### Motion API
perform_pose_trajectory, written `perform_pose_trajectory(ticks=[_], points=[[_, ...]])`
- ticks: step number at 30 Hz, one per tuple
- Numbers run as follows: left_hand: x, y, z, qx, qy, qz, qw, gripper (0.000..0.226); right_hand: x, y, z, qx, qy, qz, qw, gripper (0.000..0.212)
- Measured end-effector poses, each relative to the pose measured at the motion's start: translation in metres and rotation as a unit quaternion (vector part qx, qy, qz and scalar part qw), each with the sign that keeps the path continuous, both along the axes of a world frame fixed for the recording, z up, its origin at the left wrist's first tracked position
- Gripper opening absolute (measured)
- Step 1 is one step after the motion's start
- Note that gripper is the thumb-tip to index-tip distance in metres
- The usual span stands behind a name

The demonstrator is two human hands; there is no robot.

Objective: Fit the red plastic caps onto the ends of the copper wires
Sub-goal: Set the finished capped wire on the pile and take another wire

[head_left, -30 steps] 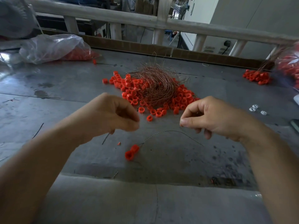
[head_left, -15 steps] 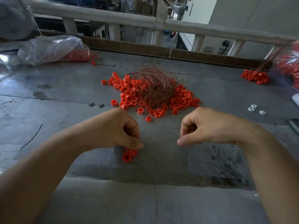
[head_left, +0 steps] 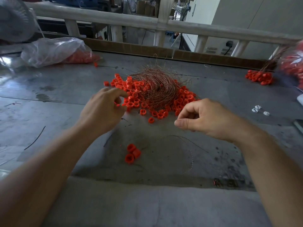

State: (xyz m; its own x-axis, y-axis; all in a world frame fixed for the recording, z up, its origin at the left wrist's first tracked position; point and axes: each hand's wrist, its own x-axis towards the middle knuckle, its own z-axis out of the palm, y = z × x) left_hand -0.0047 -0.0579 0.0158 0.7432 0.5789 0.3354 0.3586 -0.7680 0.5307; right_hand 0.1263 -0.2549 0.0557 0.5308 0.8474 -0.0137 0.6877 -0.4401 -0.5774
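A tangle of copper wires (head_left: 157,86) lies mid-table on a heap of red plastic caps (head_left: 182,99). My left hand (head_left: 105,110) hovers at the heap's left edge, its loosely bent fingers over the caps with no cap clearly held. My right hand (head_left: 209,118) hangs in front of the heap, thumb pressed to forefinger, and I see nothing between them. Nearer to me, three red caps (head_left: 132,153) lie clustered on the table with a single thin wire (head_left: 188,141) arcing away to the right.
A clear plastic bag of caps (head_left: 54,49) lies at the far left and another bag (head_left: 293,63) at the far right, beside a small pile of capped wires (head_left: 259,77). Small white pieces (head_left: 259,109) lie to the right. A white railing (head_left: 114,18) borders the back.
My left hand let go of the capped wire near the front edge and moved forward to the cap heap. The right hand rose slightly; the wire with its caps now lies on the table.
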Motion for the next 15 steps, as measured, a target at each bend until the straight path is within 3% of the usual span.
perform_pose_trajectory(ticks=[3, 10, 15], points=[[0.005, 0.003, -0.009, 0.020, 0.031, -0.034, 0.999, 0.038, -0.001, 0.002, -0.004, -0.009, -0.018, -0.004, 1.000, 0.015], [0.007, 0.008, -0.010, 0.050, 0.047, -0.030, 0.997, 0.018, 0.000, 0.007, -0.012, -0.028, -0.051, 0.002, 0.998, 0.017], [0.002, 0.005, -0.005, 0.010, 0.018, -0.020, 1.000, 0.009, 0.004, 0.010, -0.019, -0.017, -0.105, -0.026, 0.994, 0.014]])
